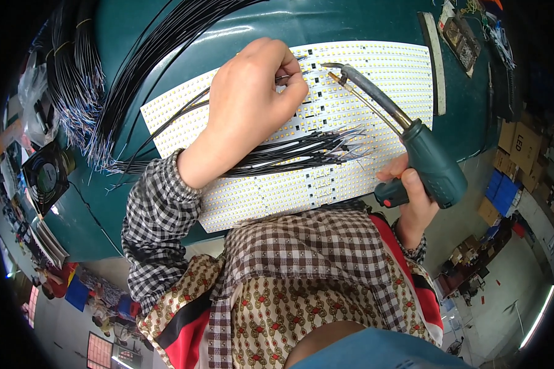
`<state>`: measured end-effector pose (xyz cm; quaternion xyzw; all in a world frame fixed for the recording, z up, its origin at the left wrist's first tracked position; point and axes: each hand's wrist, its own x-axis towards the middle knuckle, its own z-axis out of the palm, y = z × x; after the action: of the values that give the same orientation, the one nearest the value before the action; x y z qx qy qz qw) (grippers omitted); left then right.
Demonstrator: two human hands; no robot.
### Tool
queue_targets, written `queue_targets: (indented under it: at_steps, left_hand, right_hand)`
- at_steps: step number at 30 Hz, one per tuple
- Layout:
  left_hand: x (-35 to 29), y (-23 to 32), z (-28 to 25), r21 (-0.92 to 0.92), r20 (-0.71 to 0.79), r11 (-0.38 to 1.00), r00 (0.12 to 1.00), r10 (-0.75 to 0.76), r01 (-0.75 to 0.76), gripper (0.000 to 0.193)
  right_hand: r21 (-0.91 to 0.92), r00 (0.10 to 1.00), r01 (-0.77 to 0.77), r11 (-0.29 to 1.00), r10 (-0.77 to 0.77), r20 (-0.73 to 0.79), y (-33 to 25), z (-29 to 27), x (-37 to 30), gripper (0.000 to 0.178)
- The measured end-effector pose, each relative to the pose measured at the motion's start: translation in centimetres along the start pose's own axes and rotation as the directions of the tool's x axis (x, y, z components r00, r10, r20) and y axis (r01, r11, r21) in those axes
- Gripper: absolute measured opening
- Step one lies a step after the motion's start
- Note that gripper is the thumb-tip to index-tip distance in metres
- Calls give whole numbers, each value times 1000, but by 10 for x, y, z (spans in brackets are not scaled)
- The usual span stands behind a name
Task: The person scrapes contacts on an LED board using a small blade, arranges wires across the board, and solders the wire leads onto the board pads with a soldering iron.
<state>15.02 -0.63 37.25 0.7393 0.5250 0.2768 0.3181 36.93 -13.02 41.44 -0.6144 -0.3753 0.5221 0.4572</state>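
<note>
Right hand (pixel 417 198) grips the handle of a green soldering gun (pixel 436 163), whose tip points toward the left hand (pixel 249 89); that one pinches a thin black cable (pixel 189 106) above the white LED board (pixel 240 209). Beyond, a thick black wire bundle (pixel 143 61) lies across the green table (pixel 301 21).

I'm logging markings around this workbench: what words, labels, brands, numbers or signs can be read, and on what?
Brown cardboard box, right: large dark letters, legible, but I won't copy them.
White panels: any print among the small components is too small to read.
Green soldering gun in the right hand: no lettering I can make out.
</note>
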Motion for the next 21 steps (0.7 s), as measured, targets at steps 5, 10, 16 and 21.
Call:
queue_targets:
  at_steps: [5, 10, 16, 21]
  left_hand:
    - [-9, 6, -10, 64, 6, 997, 999, 38, -38, 11]
    - [-30, 17, -29, -12, 169, 978, 963, 208, -209, 11]
    - [-36, 9, -16, -11, 334, 996, 939, 83, -84, 8]
    - [-36, 9, -17, -3, 269, 1000, 963, 20, -20, 8]
  right_hand:
    - [-33, 1000, -20, 999, 20, 14, -1, -3, -1, 36]
    - [-62, 998, 41, 997, -44, -45, 2, -13, 2, 43]
    - [-29, 996, 83, 996, -84, -8, 5, -12, 6, 41]
    - [-6, 997, 78, 997, -78, -26, 8, -14, 6, 41]
